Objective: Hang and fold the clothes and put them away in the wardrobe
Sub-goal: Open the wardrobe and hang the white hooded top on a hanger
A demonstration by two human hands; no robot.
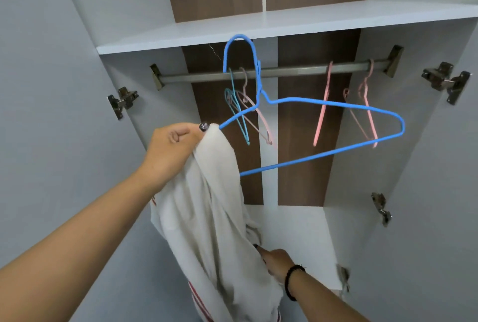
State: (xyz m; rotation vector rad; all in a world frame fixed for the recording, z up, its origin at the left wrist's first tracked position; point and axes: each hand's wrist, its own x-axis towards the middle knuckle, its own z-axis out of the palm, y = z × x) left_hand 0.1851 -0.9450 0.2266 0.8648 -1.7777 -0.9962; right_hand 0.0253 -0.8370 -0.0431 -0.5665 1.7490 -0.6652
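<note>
A blue wire hanger is held up in front of the open wardrobe, its hook near the shelf edge above the rail. Its left end is inside a white garment with red stripes at the bottom, which hangs down from it. My left hand pinches the garment and the hanger's left end together. Lower down, my right hand, with a black wristband, grips the hanging cloth from the right side.
The metal rail crosses the wardrobe under a white shelf. A teal hanger and several pink hangers hang empty on it. Both doors stand open, with hinges on each side. The wardrobe floor is white.
</note>
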